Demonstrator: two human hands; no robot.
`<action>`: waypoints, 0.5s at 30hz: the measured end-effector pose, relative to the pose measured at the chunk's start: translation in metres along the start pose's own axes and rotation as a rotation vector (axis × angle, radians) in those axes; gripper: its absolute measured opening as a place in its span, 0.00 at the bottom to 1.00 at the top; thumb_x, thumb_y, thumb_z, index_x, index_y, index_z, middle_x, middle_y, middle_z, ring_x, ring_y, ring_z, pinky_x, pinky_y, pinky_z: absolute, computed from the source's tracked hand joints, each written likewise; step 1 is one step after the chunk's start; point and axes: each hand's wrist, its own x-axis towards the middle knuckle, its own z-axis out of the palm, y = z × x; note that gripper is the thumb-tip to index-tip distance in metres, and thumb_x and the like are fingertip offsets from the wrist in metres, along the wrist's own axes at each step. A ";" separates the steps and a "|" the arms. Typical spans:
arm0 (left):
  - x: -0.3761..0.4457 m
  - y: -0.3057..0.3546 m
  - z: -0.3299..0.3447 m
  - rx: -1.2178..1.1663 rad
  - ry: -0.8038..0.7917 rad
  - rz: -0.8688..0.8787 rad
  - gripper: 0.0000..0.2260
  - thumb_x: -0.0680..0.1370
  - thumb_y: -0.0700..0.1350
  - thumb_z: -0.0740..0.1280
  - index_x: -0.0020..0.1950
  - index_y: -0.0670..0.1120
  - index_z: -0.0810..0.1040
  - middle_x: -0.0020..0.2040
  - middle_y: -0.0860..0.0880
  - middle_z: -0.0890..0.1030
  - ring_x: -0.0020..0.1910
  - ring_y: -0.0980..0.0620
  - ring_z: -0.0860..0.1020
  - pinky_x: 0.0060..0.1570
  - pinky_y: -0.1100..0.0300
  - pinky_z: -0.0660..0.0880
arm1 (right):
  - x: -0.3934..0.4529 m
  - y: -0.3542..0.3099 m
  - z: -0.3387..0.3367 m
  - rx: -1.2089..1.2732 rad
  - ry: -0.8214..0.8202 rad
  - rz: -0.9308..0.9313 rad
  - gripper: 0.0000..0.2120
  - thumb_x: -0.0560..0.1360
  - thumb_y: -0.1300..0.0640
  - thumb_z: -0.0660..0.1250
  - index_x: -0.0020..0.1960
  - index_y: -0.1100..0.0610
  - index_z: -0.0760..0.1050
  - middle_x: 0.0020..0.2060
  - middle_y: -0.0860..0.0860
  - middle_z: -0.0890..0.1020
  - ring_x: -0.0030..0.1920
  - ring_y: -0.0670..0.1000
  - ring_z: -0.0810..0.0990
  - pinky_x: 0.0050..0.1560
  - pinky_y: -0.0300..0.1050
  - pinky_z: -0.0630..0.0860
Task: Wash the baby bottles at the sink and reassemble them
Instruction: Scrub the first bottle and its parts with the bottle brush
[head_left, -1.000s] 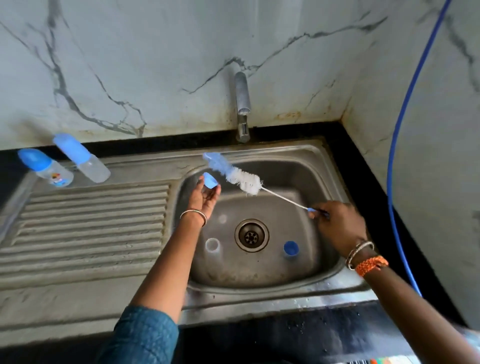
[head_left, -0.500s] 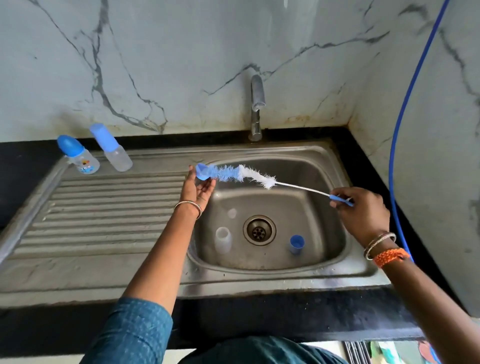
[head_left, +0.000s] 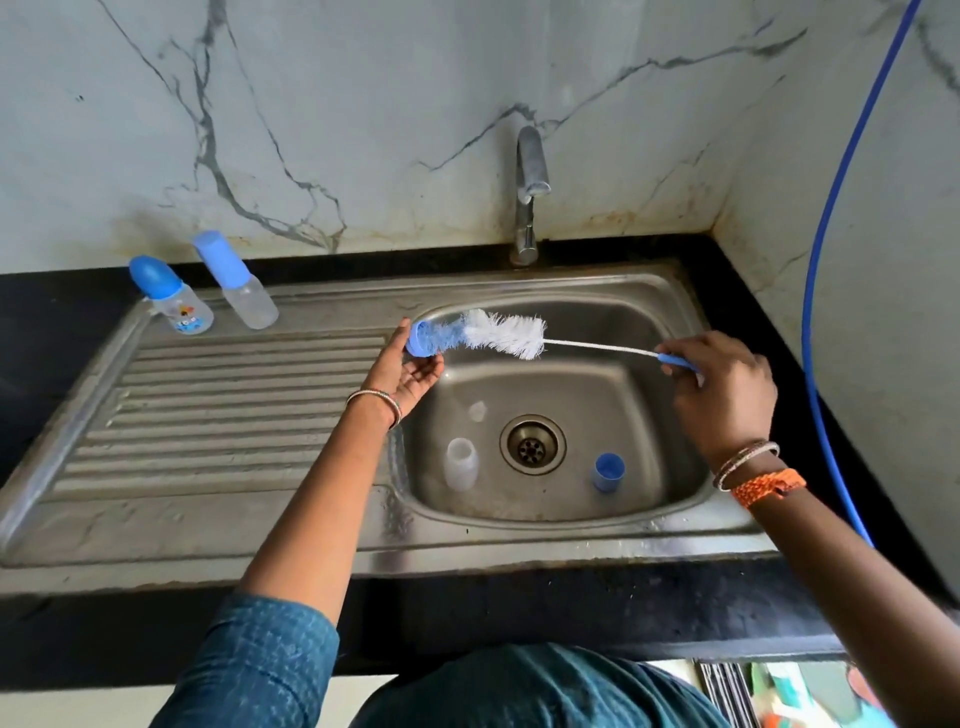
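Note:
My left hand (head_left: 410, 371) holds a small blue bottle part (head_left: 420, 345) at its fingertips over the sink's left rim. A bottle brush (head_left: 501, 336) with blue and white bristles has its blue tip pushed against that part. My right hand (head_left: 722, 387) grips the brush's blue handle over the right side of the basin. In the basin (head_left: 613, 395) stand a clear bottle body (head_left: 460, 464) left of the drain and a blue cap (head_left: 609, 472) right of it. Two capped baby bottles, one printed (head_left: 174, 297) and one plain (head_left: 236, 283), stand at the back left of the drainboard.
The tap (head_left: 530, 192) rises behind the basin with no water running. A ribbed steel drainboard (head_left: 218, 415) lies to the left. A blue hose (head_left: 836, 218) hangs down the right wall. Black countertop (head_left: 571, 608) frames the sink, with marble walls behind and to the right.
The brush tip has swung left and down onto the blue part in my left hand. My left hand shifted left toward the basin rim. The view pulled back and upward.

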 end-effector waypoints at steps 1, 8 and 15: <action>0.001 0.000 0.000 0.032 0.002 -0.011 0.16 0.77 0.54 0.65 0.49 0.41 0.74 0.41 0.42 0.76 0.39 0.51 0.75 0.38 0.60 0.80 | 0.001 -0.002 0.000 -0.040 0.072 -0.074 0.13 0.66 0.69 0.71 0.46 0.55 0.83 0.41 0.53 0.82 0.43 0.60 0.80 0.45 0.51 0.69; 0.008 0.009 0.005 -0.070 0.003 0.024 0.11 0.80 0.49 0.63 0.48 0.40 0.73 0.45 0.41 0.77 0.50 0.46 0.77 0.64 0.50 0.71 | 0.006 -0.017 -0.005 -0.095 0.176 -0.367 0.09 0.67 0.67 0.74 0.42 0.55 0.83 0.36 0.51 0.82 0.36 0.58 0.79 0.40 0.48 0.69; 0.003 0.014 0.004 -0.119 -0.146 0.123 0.08 0.82 0.43 0.57 0.49 0.43 0.74 0.36 0.49 0.84 0.42 0.53 0.82 0.56 0.57 0.74 | 0.014 -0.023 -0.012 -0.165 -0.649 0.081 0.06 0.74 0.55 0.68 0.43 0.49 0.83 0.37 0.49 0.83 0.43 0.55 0.82 0.41 0.44 0.74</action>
